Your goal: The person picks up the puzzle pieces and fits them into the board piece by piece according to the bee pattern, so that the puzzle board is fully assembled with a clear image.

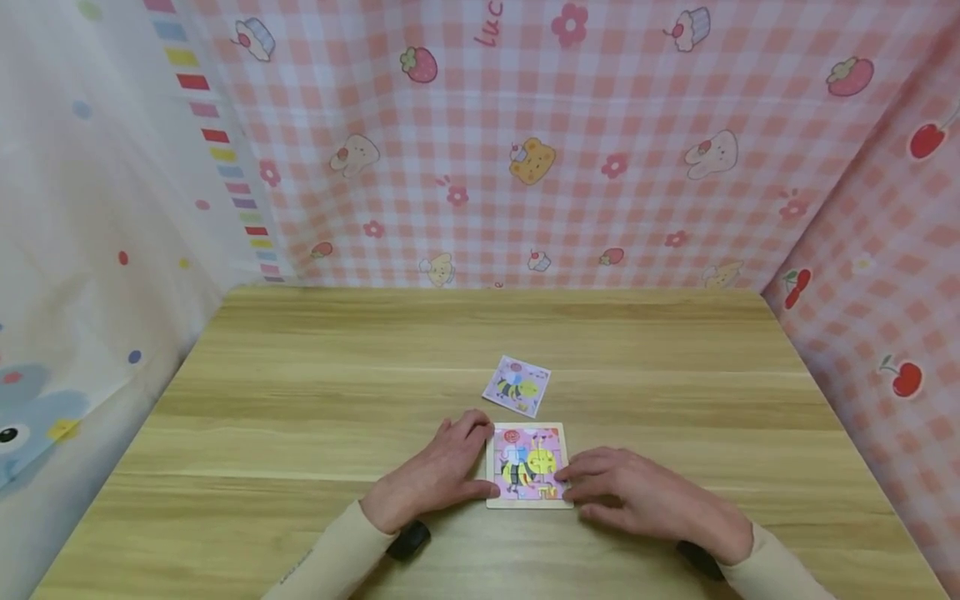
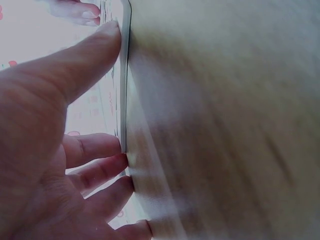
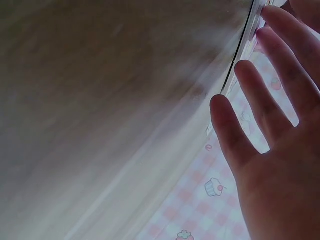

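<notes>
A small jigsaw puzzle (image 1: pixel 528 467) with a bee picture lies in a pale wooden frame on the table. My left hand (image 1: pixel 442 462) holds the frame's left side, thumb by the near corner and bent fingers by the far corner. In the left wrist view, the thumb (image 2: pixel 95 55) lies along the frame edge (image 2: pixel 125 75), and the fingertips reach down to the table. Fairly straight fingers of my right hand (image 1: pixel 637 492) touch the puzzle's right side. The right wrist view shows these fingers (image 3: pixel 285 65) spread at the frame's edge.
A square card (image 1: pixel 517 386) with the same bee picture lies tilted just beyond the puzzle. The wooden table (image 1: pixel 315 392) ends at a pink checked curtain (image 1: pixel 480 167) behind; other patterned curtains hang at both sides.
</notes>
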Action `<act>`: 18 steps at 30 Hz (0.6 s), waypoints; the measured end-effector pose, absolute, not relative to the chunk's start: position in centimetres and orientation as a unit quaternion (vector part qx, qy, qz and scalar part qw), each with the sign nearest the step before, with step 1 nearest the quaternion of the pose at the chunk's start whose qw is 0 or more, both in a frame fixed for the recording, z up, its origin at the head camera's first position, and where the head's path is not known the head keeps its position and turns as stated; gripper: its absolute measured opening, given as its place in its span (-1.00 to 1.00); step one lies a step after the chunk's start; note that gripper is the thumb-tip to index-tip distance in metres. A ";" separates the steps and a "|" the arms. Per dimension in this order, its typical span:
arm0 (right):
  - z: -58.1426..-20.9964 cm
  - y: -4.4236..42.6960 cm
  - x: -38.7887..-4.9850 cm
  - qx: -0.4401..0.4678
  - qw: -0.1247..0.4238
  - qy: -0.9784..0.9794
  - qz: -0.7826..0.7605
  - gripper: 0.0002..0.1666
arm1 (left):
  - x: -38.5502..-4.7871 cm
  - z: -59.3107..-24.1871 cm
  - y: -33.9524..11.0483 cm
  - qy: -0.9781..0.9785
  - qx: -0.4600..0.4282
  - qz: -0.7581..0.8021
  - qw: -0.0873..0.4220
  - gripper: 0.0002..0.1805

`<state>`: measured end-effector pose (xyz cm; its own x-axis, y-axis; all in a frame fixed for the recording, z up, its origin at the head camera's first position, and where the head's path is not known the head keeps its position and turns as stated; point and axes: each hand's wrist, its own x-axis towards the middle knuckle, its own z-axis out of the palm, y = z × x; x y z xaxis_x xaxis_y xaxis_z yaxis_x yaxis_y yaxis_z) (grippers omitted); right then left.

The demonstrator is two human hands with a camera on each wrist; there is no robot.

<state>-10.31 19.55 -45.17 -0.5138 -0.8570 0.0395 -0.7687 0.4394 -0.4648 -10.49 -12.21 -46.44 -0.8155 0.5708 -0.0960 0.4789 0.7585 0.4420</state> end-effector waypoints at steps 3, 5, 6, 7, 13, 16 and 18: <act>-45.3 19.5 -10.2 -0.478 0.107 0.846 -0.212 -0.71 | -10.5 -46.4 -12.2 0.930 0.283 0.203 0.113 -0.11; -45.2 19.5 -10.1 -0.475 0.110 0.848 -0.210 -0.69 | -10.5 -46.3 -12.2 0.931 0.282 0.203 0.114 -0.11; -45.2 19.4 -10.1 -0.475 0.110 0.848 -0.208 -0.69 | -10.5 -46.3 -12.2 0.931 0.282 0.203 0.114 -0.11; -45.1 19.4 -10.0 -0.473 0.113 0.849 -0.208 -0.68 | -10.5 -46.3 -12.2 0.930 0.282 0.203 0.115 -0.11; -44.9 19.3 -9.9 -0.474 0.122 0.847 -0.209 -0.69 | -10.4 -46.2 -12.2 0.929 0.286 0.205 0.110 -0.12; -44.8 19.3 -9.9 -0.478 0.121 0.846 -0.205 -0.70 | -10.3 -46.2 -12.2 0.928 0.289 0.208 0.108 -0.13; -44.8 19.2 -9.9 -0.482 0.116 0.845 -0.201 -0.70 | -10.3 -46.2 -12.2 0.928 0.288 0.208 0.109 -0.12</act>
